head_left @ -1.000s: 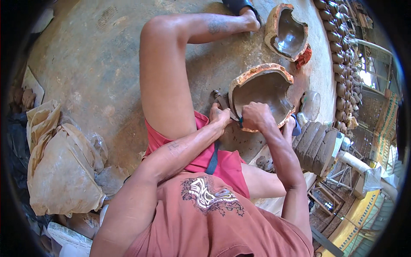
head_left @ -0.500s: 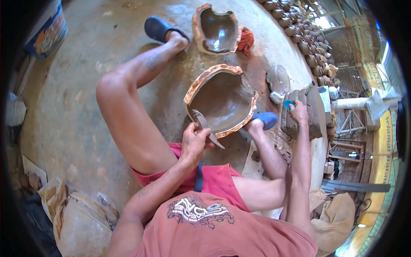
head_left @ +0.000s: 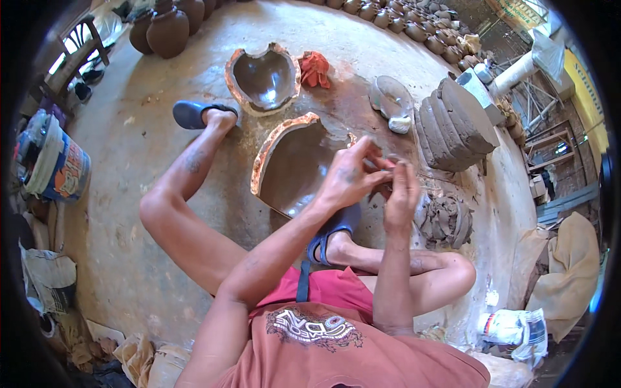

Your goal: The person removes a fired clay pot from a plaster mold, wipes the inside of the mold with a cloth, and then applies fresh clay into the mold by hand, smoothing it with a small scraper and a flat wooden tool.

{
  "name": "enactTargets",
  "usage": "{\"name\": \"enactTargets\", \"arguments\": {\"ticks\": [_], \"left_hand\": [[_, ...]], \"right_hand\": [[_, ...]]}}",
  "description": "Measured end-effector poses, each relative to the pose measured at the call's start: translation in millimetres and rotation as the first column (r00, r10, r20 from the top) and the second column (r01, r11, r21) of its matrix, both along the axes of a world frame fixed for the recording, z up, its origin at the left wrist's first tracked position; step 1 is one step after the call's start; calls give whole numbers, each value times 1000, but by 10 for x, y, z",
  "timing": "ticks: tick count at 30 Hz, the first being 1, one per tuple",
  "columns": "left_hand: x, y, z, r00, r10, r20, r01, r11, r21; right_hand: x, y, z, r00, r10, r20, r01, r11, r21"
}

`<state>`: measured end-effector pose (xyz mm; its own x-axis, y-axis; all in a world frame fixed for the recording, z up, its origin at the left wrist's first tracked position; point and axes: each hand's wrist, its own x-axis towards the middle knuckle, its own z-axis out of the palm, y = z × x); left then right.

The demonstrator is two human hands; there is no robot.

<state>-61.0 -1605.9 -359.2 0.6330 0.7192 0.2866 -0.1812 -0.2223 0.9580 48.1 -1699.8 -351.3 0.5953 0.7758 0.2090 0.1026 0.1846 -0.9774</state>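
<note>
My left hand point(head_left: 350, 173) and my right hand point(head_left: 402, 194) meet in front of me, over the right side of the nearer mould-like broken pot half point(head_left: 291, 161). Its rim is rough and orange, its inside smooth, brown and wet. The left fingers are pinched together; the right ones are bent close to them and slightly blurred. Whatever lies between the fingertips is too small and hidden to name. No clay strip or teal scraper shows now. Right of my hands lies a crumpled heap of clay scraps point(head_left: 446, 221), below a thick stack of grey clay slabs point(head_left: 455, 126).
A second broken pot half point(head_left: 264, 79) lies beyond, beside a red cloth point(head_left: 315, 69). A shallow basin point(head_left: 390, 96) with a white bundle point(head_left: 400, 124) stands near the slabs. Finished pots point(head_left: 168, 32) line the back. A bucket point(head_left: 61, 168) stands left, a white bag point(head_left: 511, 328) right.
The view has swung toward the right. My right hand has left the clay slabs and come to my left hand. The clay strip and teal scraper no longer show.
</note>
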Motion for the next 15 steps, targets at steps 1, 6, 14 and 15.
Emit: {"name": "enactTargets", "arguments": {"ticks": [1,6,14,15], "left_hand": [[109,-45,134,998,25,49,-25,1000,-3],[191,-130,824,871,-203,447,59,947,315],[-1018,1172,414,979,150,139,-181,951,249],[-1365,1436,298,977,88,193,-144,944,297]], "right_hand": [[8,-28,153,992,-125,-11,125,991,35],[472,-603,1238,828,-248,503,70,936,345],[1633,-1873,2320,-130,-906,402,228,368,902],[1969,-1813,1752,-308,-861,405,371,283,884]]}}
